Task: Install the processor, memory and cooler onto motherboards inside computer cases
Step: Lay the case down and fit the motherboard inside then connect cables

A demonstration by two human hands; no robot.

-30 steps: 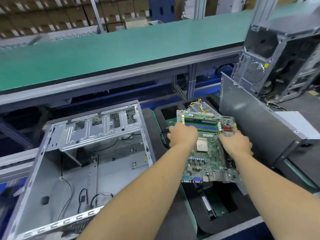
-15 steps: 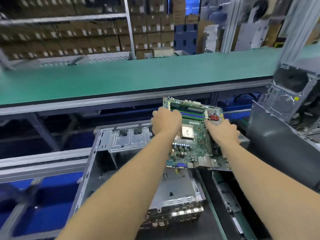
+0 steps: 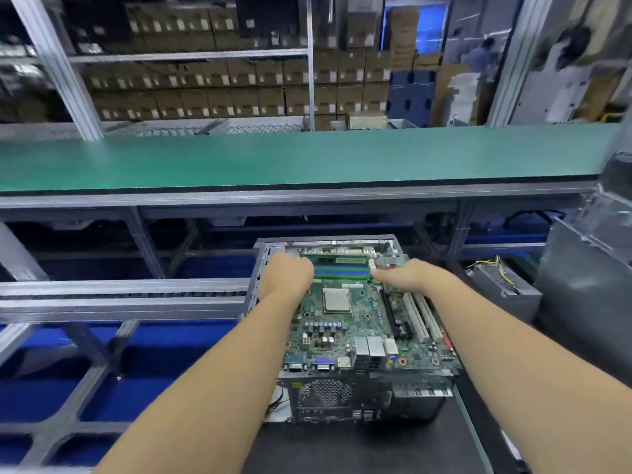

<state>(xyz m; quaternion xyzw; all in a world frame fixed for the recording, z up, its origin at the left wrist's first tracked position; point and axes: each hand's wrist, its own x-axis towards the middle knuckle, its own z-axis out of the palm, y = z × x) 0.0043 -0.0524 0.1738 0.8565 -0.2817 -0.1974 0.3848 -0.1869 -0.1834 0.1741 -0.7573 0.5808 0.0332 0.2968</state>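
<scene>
Both my left hand (image 3: pixel 290 278) and right hand (image 3: pixel 407 277) are gripping the motherboard (image 3: pixel 362 323) over the open case (image 3: pixel 345 400) right under them. Processor and memory look fitted; no cooler yet, I'd say.

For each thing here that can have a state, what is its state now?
Motherboard: held over the open case, near edge above the rear panel.
Computer case: lying on its side, open.
Processor: sits in its socket, no cooler on it.
Left hand: grips the board's far left.
Right hand: grips the board's far right.
</scene>
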